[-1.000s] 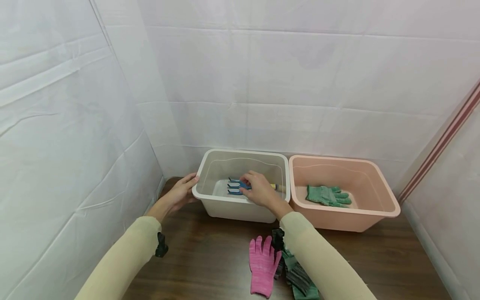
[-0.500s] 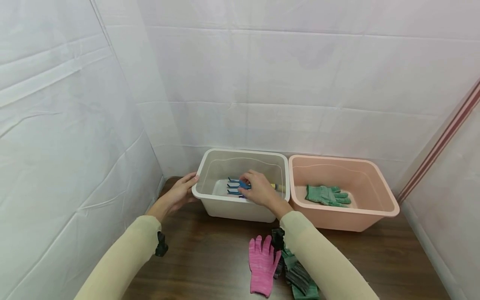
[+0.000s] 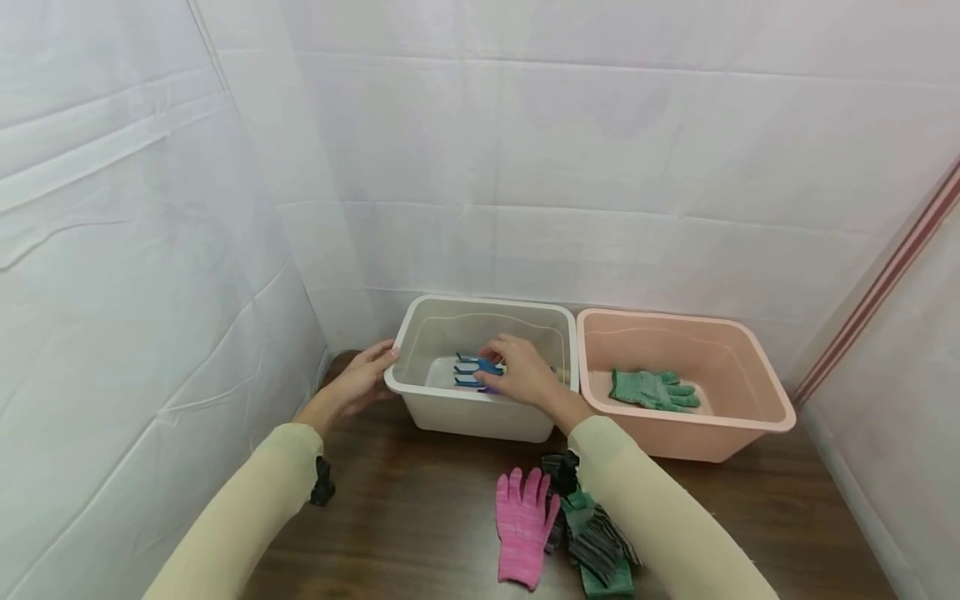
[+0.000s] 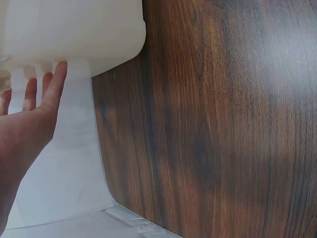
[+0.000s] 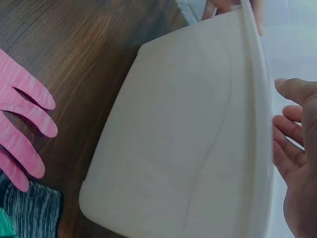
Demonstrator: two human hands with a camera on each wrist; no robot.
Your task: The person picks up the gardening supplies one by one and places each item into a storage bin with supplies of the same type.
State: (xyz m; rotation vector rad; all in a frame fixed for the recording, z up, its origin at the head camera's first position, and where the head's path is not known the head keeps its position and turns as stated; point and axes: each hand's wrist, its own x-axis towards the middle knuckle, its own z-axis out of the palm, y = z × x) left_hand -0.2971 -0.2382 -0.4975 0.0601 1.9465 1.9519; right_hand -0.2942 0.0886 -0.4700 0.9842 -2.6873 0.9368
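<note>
A hand rake [image 3: 468, 368] with blue tines lies in the off-white bin [image 3: 480, 423]. My right hand [image 3: 517, 367] is over the rake inside the bin, hiding much of its handle. In the right wrist view the right hand [image 5: 299, 139] shows beyond the rim, thumb and fingers apart with nothing between them. My left hand [image 3: 363, 382] holds the bin's left end, thumb at the rim and fingers [image 4: 57, 84] against the outer wall. A bit of something purple [image 3: 491, 390] shows under the right hand.
A pink bin [image 3: 686, 429] stands right beside the off-white one, with a green glove [image 3: 652, 389] in it. On the dark wood table [image 3: 405, 517] lie a pink glove [image 3: 522, 527] and a pile of grey-black and green gloves [image 3: 596, 542]. White sheeting [image 3: 480, 167] surrounds the table.
My right hand has lifted slightly and its fingers have loosened from the rake, which stays in the bin. The left hand keeps its place at the rim.
</note>
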